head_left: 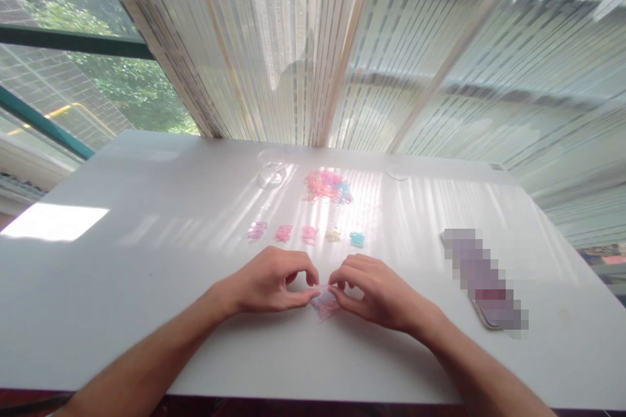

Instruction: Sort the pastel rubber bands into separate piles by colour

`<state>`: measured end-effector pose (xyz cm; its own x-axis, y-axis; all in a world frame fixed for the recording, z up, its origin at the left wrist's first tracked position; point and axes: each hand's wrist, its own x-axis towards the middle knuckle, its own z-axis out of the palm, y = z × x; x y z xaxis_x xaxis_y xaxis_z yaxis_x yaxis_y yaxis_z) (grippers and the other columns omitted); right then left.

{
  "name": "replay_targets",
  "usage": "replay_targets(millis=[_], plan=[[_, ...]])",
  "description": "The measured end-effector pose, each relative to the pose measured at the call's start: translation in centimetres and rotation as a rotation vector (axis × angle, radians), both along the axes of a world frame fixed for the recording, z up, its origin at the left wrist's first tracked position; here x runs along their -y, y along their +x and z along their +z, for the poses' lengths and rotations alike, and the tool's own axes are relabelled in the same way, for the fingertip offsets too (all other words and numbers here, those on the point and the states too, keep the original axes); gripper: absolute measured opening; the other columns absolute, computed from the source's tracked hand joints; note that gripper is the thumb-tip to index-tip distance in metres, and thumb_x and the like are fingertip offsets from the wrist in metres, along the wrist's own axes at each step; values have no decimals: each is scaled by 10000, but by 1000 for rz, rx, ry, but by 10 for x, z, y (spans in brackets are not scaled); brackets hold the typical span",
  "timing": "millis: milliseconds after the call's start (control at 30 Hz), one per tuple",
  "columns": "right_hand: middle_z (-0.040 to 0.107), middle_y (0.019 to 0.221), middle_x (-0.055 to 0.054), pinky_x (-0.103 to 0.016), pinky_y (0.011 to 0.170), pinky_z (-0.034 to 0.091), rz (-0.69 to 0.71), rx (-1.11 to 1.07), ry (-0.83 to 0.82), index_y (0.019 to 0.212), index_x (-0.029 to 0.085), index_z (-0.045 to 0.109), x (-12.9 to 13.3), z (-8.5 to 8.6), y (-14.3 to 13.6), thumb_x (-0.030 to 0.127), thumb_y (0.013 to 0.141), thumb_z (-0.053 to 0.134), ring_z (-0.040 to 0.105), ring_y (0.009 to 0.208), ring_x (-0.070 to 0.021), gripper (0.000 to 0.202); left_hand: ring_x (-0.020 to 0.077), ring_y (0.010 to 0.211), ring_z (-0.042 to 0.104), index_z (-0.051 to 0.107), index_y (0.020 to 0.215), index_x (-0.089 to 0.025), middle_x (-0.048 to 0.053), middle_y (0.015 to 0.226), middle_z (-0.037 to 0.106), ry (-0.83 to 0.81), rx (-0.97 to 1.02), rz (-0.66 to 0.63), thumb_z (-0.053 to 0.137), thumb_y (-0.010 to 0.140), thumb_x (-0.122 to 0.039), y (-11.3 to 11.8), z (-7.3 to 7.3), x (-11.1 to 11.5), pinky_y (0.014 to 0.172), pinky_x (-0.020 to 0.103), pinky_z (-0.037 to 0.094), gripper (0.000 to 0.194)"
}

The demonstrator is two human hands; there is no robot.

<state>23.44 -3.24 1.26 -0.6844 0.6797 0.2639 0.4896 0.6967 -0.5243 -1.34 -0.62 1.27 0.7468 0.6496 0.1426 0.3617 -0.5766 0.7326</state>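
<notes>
My left hand [276, 280] and my right hand [372, 290] meet near the front middle of the white table. Thumb and fingers of each pinch the upper edge of a small clear, pinkish plastic bag [325, 307], one hand at either side. Just beyond lie small piles in a row: purple [257, 230], deep pink [283, 233], light pink [309, 234], pale yellow [333, 234] and blue [357, 238]. Behind them is a larger mixed heap [327, 186], mostly pink with some blue.
A clear round dish [272, 175] is left of the heap, and a clear round lid [397, 172] is at its right. A blurred-out, phone-like object [482, 280] lies at the right. Striped curtains [274, 32] hang behind the white table [147, 313].
</notes>
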Motion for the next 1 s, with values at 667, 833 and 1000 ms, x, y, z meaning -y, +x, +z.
replay_targets(millis=[667,833,1000], plan=[[642,717,-14,-276,640,408,-3,-12,-7,876,198,629,0,0,0,200,967,535,547,658,-153,131,82,552,470,719,912,-183,-4,771,710,22,-1,2,602,890,-172,1,1,0,560,203,373,119],[645,719,-11,-277,648,408,-7,-5,-13,871,191,632,0,1,0,181,957,543,546,661,-150,124,82,557,466,714,907,-179,-8,764,702,29,0,3,605,895,-171,1,1,-1,567,204,373,110],[635,707,-5,-272,642,397,-2,-7,6,859,193,626,-1,0,0,164,953,534,536,652,-146,135,79,557,459,710,900,-181,-18,760,698,43,-3,11,617,905,-183,0,0,-1,567,205,364,94]])
